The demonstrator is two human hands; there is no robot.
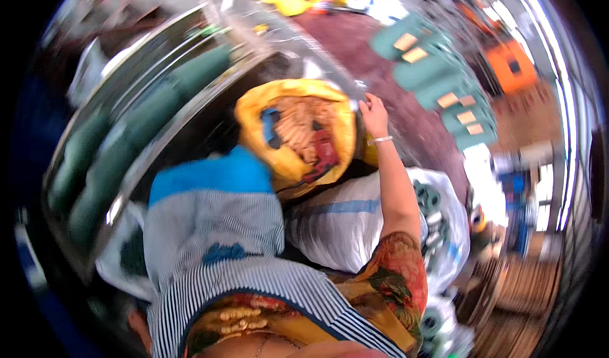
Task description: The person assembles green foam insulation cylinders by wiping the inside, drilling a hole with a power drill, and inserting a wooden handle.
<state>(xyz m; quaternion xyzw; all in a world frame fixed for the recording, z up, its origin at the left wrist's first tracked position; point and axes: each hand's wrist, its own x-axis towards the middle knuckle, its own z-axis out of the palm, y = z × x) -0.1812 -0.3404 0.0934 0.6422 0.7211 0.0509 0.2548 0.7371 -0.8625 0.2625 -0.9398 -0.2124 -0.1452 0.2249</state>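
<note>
My right hand (375,115) reaches forward beside the rim of a yellow sack (246,113). Its fingers look stretched and apart, with nothing visible in them; motion blurs whether they touch the metal edge there. Inside the rolled-open sack lie many orange-tan, finger-like pieces (297,120), a dark red item (325,150) and a blue item (271,128). Only a bit of skin of my left arm (138,329) shows at the lower left; my left hand is out of view.
At left, a long metal-edged trough (152,161) holds dark green rolls (136,120). A stuffed white sack (336,221) stands near my body, with a clear bag (453,221) of green ring-shaped pieces beside it. Green stacks with tan labels (438,72) and an orange crate (510,66) are far right.
</note>
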